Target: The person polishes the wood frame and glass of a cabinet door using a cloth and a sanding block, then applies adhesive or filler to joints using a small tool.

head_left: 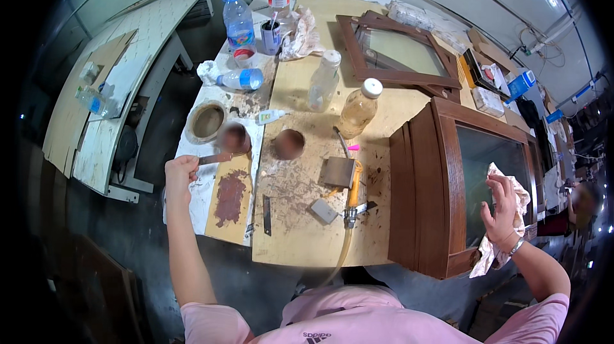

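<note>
So, with twelve o'clock straight ahead of the person, the brown wooden cabinet (441, 184) sits between three and four o'clock on the worktop (300, 245). A crumpled pale cloth (519, 200) lies against its glass (470, 197), at four. A thin brown strip (214, 159) is at nine o'clock, and a yellowish board (230, 232) with a red-brown smear (231, 198) is at eight.

An orange tool (354, 194) with a hose (339, 261) lies near the cabinet's nine o'clock side, so it is in the way there. A brown block (338, 172) and a grey block (324, 210) lie by it. A bottle of amber liquid (358, 114) stands between one and two o'clock, and a clear bottle (323, 88) is near twelve. Farther off, past one, are stacked brown frames (347, 46).

The left hand (181, 169) has its fingers (190, 162) pinched close on the strip, which points to three o'clock, near a blurry brown pot (235, 139). The right hand (503, 213) has its fingers (499, 184) spread over the cloth, thumb held apart.

The worktop's near edge runs along six o'clock, by the pink shirt (345, 315), and the hose hangs over it. Wood shows between the hose and a black strip (267, 215) at seven. Past the left hand, at nine, floor (153, 216) shows before a white worktop (105, 165).
</note>
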Available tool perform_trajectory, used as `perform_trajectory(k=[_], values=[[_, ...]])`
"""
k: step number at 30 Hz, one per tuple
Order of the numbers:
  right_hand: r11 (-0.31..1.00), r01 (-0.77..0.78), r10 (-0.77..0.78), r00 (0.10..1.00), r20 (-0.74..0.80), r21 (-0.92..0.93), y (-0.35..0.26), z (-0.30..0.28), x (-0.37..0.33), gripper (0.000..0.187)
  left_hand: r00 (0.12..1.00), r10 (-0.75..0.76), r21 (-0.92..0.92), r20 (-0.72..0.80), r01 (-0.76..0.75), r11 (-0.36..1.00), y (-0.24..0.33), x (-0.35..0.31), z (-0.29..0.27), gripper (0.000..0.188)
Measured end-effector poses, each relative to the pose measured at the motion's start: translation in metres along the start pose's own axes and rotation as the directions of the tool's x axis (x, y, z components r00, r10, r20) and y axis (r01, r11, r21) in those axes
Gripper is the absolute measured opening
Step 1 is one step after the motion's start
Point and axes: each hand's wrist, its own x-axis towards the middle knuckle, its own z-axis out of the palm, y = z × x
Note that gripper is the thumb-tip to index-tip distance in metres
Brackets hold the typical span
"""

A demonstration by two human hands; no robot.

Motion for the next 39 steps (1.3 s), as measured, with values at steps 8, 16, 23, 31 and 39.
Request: perform_trajectory(k=[8, 16, 23, 31, 39], values=[[1.0, 0.027, -0.027, 1.0, -0.015, -0.013, 0.001, 0.0, -0.001, 0.044, 0.792, 0.59, 0.658, 0.159, -0.53, 0.535, -0.007, -0.081, 0.001, 0.004], [1.0, 0.025, -0.025, 0.999, -0.022, -0.009, 0.002, 0.001, -0.002, 0.044, 0.651, 0.718, 0.761, 0.246, -0.589, 0.273, -0.024, -0.106, 0.007, 0.008], [0.999, 0.028, -0.029, 0.999, -0.018, -0.029, -0.001, 0.0, -0.001, 0.043, 0.568, 0.798, 0.75, 0.201, -0.613, 0.248, -0.044, -0.117, 0.007, 0.011], [0.999, 0.021, -0.022, 1.0, -0.022, -0.041, 0.001, 0.0, -0.002, 0.042, 0.518, 0.826, 0.78, 0.223, -0.603, 0.168, -0.066, -0.117, 0.02, 0.012], [1.0, 0.002, -0.003, 1.0, -0.019, -0.009, 0.0, 0.001, -0.002, 0.042, 0.502, 0.846, 0.807, 0.179, -0.567, 0.165, -0.102, -0.139, 0.018, 0.019]])
